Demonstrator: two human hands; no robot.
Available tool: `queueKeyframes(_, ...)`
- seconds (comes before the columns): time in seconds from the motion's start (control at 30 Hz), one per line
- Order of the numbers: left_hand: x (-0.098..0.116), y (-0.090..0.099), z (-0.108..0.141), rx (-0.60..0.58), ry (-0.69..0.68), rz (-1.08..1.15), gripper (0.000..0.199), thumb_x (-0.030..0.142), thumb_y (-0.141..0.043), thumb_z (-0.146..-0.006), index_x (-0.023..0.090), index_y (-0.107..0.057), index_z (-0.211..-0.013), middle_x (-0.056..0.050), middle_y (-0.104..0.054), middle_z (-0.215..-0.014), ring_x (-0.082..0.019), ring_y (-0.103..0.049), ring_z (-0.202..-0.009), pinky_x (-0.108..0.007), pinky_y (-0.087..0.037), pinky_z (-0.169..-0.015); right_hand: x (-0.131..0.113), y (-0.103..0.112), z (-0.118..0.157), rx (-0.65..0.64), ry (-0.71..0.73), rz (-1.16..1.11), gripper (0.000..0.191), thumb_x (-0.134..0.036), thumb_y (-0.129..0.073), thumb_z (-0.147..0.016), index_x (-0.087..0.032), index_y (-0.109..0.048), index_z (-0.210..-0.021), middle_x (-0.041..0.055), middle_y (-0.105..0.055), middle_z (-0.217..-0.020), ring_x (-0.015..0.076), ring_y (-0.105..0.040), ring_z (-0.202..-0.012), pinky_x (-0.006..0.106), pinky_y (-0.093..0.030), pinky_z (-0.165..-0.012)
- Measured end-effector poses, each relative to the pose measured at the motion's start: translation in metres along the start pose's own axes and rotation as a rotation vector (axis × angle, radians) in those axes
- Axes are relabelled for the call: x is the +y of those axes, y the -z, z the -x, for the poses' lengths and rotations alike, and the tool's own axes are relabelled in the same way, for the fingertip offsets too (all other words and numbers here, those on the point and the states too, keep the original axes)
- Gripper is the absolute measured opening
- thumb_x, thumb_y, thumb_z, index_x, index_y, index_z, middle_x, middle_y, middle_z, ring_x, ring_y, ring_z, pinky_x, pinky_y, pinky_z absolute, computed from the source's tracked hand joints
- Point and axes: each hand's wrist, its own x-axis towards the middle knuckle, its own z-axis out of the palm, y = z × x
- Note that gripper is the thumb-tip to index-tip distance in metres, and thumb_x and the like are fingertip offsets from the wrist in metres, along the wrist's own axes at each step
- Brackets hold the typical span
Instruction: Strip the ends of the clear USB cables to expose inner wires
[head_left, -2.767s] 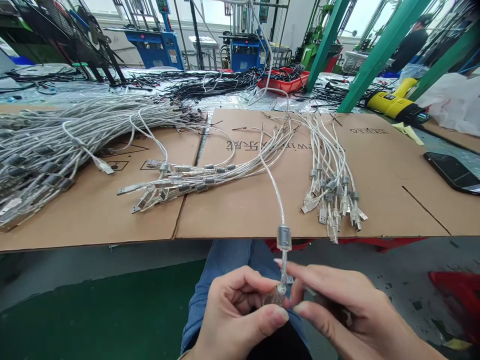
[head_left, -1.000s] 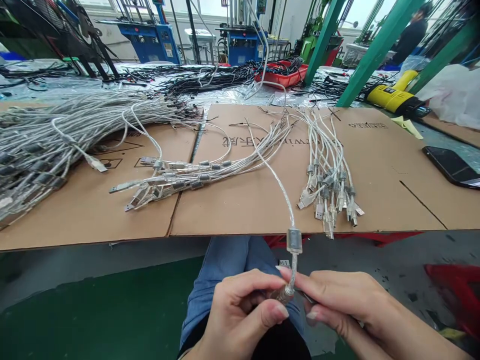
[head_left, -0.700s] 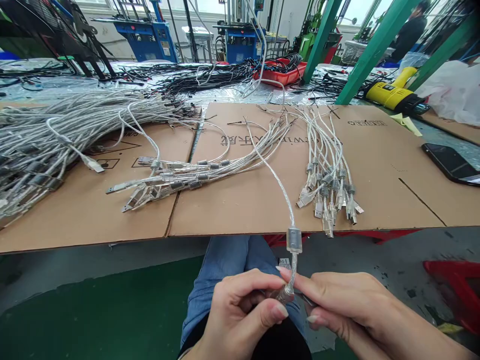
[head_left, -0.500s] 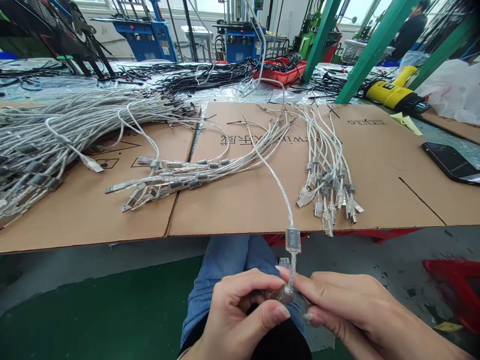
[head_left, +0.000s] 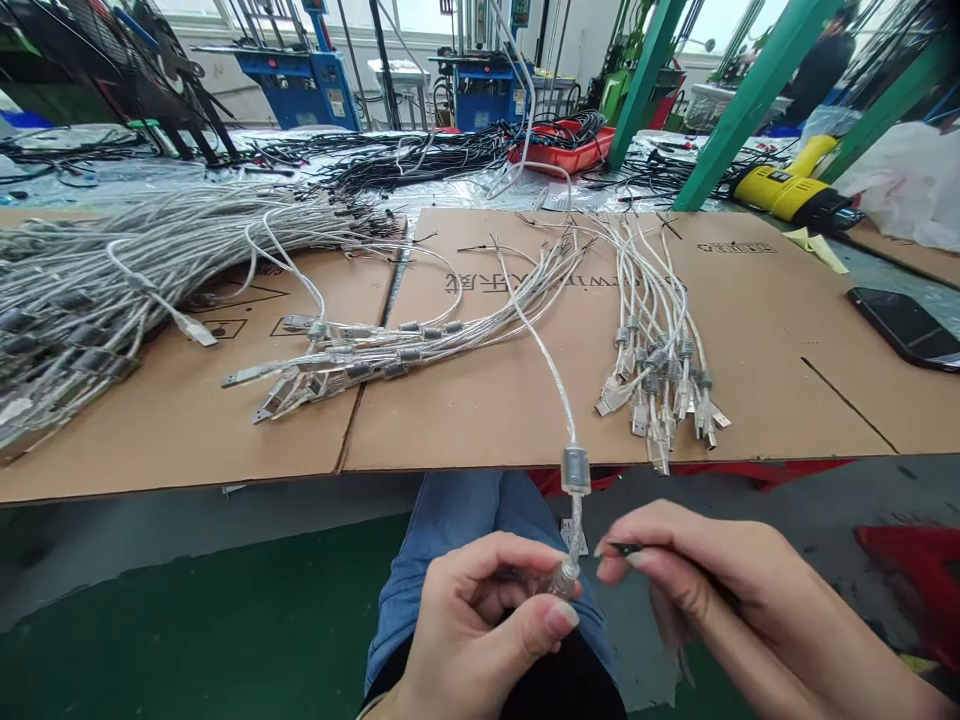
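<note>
Between thumb and fingers, my left hand grips the clear plug end of a USB cable. The cable rises from the plug through a grey ferrite bead and lies over the cardboard edge. Just right of the plug, apart from it, my right hand is closed on a thin dark tool; most of it is hidden by the fingers, so its kind is unclear. On the cardboard lie a middle bunch of USB cables and a right bunch of USB cables, plugs toward me.
A large heap of clear cables covers the left of the cardboard. At right are a phone, a yellow heat gun and a plastic bag. A red tray and green posts stand behind.
My right hand has moved away from the plug, up and to the right, and the dark tool's tip now shows. The left hand keeps its grip; the bead has shifted slightly left and up.
</note>
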Motion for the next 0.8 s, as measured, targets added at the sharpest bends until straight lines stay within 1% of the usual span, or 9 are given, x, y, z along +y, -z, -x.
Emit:
queueKeyframes(0.1,0.000,0.000,0.001,-0.019,0.004,0.039,0.021,0.024,-0.081,-0.056,0.013,-0.067,-0.067,0.000,-0.064,-0.055,-0.003,-0.054,-0.044,-0.010,-0.045,-0.045,-0.003,0.000,-0.004,0.007,0.123,0.033,0.027,-0.001,-0.046,-0.084,-0.024,-0.059,-0.093,-0.0046,-0.068,-0.076,0.0081,-0.061,-0.062,0.014,-0.045,-0.057)
queueKeyframes(0.17,-0.001,0.000,0.002,-0.027,0.005,0.044,0.022,0.024,-0.081,-0.056,0.013,-0.066,-0.068,0.000,-0.064,-0.055,-0.003,-0.053,-0.045,-0.010,-0.044,-0.045,-0.006,-0.002,-0.006,-0.001,0.159,0.017,0.026,0.001,-0.047,-0.083,-0.021,-0.059,-0.089,-0.0041,-0.067,-0.074,0.0079,-0.060,-0.060,0.014,-0.045,-0.057)
queueKeyframes(0.27,-0.003,0.000,0.003,-0.029,0.002,0.017,0.023,0.025,-0.080,-0.057,0.012,-0.065,-0.069,0.000,-0.063,-0.057,-0.003,-0.052,-0.046,-0.011,-0.043,-0.046,-0.008,-0.003,-0.007,0.010,0.175,0.041,0.025,0.000,-0.045,-0.083,-0.020,-0.060,-0.085,-0.0032,-0.066,-0.072,0.0090,-0.059,-0.059,0.016,-0.045,-0.056)
queueKeyframes(0.43,-0.005,0.001,0.001,-0.044,-0.037,-0.035,0.021,0.024,-0.078,-0.059,0.013,-0.065,-0.071,0.001,-0.060,-0.059,-0.003,-0.050,-0.048,-0.011,-0.042,-0.047,-0.005,-0.006,-0.004,0.002,0.177,0.081,0.025,-0.002,-0.044,-0.086,-0.017,-0.062,-0.095,-0.0006,-0.064,-0.069,0.0108,-0.058,-0.057,0.019,-0.045,-0.054)
queueKeyframes(0.53,-0.007,0.002,0.001,-0.031,-0.075,-0.078,0.019,0.024,-0.077,-0.060,0.013,-0.065,-0.072,0.002,-0.057,-0.059,-0.004,-0.048,-0.050,-0.013,-0.043,-0.048,-0.002,-0.007,0.000,0.002,0.173,0.131,0.024,-0.004,-0.041,-0.088,-0.016,-0.061,-0.093,0.0005,-0.063,-0.067,0.0121,-0.057,-0.055,0.021,-0.044,-0.052)
queueKeyframes(0.63,-0.008,0.004,0.003,-0.025,-0.106,-0.120,0.017,0.022,-0.076,-0.061,0.013,-0.066,-0.071,0.002,-0.056,-0.060,-0.004,-0.048,-0.051,-0.013,-0.044,-0.049,-0.002,-0.009,0.003,0.001,0.195,0.155,0.024,-0.003,-0.040,-0.087,-0.016,-0.060,-0.091,0.0006,-0.062,-0.067,0.0118,-0.057,-0.055,0.021,-0.045,-0.053)
queueKeyframes(0.73,-0.008,0.005,0.004,-0.026,-0.127,-0.137,0.014,0.020,-0.076,-0.061,0.013,-0.068,-0.070,0.001,-0.057,-0.060,-0.004,-0.049,-0.051,-0.013,-0.045,-0.049,-0.004,-0.007,0.002,-0.011,0.214,0.163,0.025,-0.002,-0.041,-0.085,-0.016,-0.061,-0.091,-0.0008,-0.059,-0.062,0.0109,-0.053,-0.050,0.019,-0.044,-0.049)
queueKeyframes(0.8,-0.007,0.006,0.004,-0.039,-0.156,-0.124,0.012,0.017,-0.076,-0.061,0.014,-0.069,-0.070,0.002,-0.059,-0.060,-0.004,-0.051,-0.052,-0.011,-0.045,-0.050,-0.008,-0.005,-0.002,-0.027,0.206,0.136,0.026,-0.004,-0.040,-0.086,-0.017,-0.062,-0.086,-0.0010,-0.059,-0.060,0.0110,-0.054,-0.047,0.019,-0.045,-0.047)
